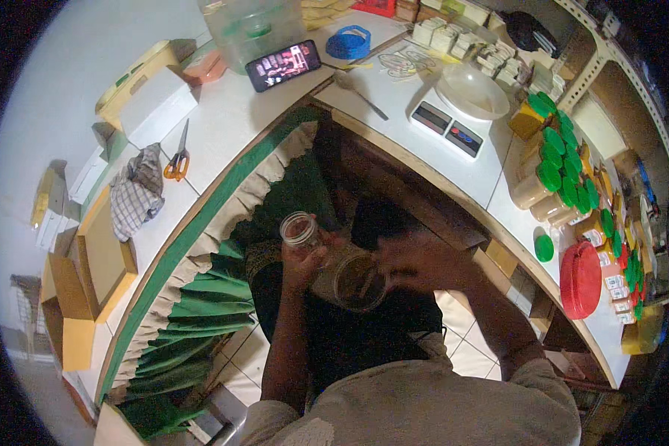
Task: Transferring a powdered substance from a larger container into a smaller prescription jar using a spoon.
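My left hand (pixel 305 266) is closed around a small clear jar (pixel 299 227), whose threaded open mouth points up. Just right of it, a larger round clear container (pixel 360 281) rests in or over my lap; its contents are too dim to make out. My right hand (pixel 422 260) is at the right edge of this container. Motion smears its fingers, so whether they grip the rim or anything else does not show.
A corner table surrounds my lap, with a green cloth skirt (pixel 208 297) on its left side. On it are a phone (pixel 282 65), orange-handled scissors (pixel 178 157), a checked cloth (pixel 137 193), a spoon (pixel 360 95), a scale (pixel 447 128) bearing a bowl, green-lidded jars (pixel 548 177) and a red lid (pixel 580 279).
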Demonstrator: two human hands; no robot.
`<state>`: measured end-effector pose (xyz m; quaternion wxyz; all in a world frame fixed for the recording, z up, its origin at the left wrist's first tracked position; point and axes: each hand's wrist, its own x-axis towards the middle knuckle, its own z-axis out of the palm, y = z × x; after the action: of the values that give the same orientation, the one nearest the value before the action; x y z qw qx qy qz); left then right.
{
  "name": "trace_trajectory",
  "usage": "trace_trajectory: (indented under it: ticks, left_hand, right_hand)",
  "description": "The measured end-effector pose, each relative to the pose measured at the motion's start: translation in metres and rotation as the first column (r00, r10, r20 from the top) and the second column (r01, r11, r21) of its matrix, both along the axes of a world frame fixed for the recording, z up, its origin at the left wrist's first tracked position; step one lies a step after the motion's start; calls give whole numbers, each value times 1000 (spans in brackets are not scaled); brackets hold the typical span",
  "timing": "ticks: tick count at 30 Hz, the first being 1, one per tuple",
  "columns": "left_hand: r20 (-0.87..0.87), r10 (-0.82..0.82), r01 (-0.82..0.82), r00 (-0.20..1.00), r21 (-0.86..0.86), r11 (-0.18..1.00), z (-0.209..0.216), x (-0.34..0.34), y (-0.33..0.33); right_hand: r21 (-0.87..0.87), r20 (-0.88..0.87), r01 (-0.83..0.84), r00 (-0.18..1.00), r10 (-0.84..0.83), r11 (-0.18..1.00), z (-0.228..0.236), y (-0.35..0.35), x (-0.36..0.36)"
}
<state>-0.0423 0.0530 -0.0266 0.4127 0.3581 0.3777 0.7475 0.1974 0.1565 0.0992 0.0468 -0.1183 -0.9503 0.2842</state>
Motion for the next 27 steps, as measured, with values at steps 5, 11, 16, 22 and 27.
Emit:
trace_trajectory:
  ticks: [5,11,16,22,27]
  left_hand:
    - [61,52,-57,997,80,995,10,12,-4]
    - [-13,118,-118,993,7,993,4,7,0]
    - [67,17,-20,998,48,999,11,0,0]
    - [121,-12,10,993,20,1000,0,-2,5]
    - [84,-33,33,996,6,999,5,7,7]
  right_hand:
    - [186,-477,482,806,-350,856,93,81,-78]
    - [581,-140,431,888,-437,690,45,176,-159]
    - [583,-217,472,875,-433,661,39,197,-164]
    - [547,-16,476,828,-560,689,43,209,-166]
    - [398,195,460,803,-563,794,60,200,-150]
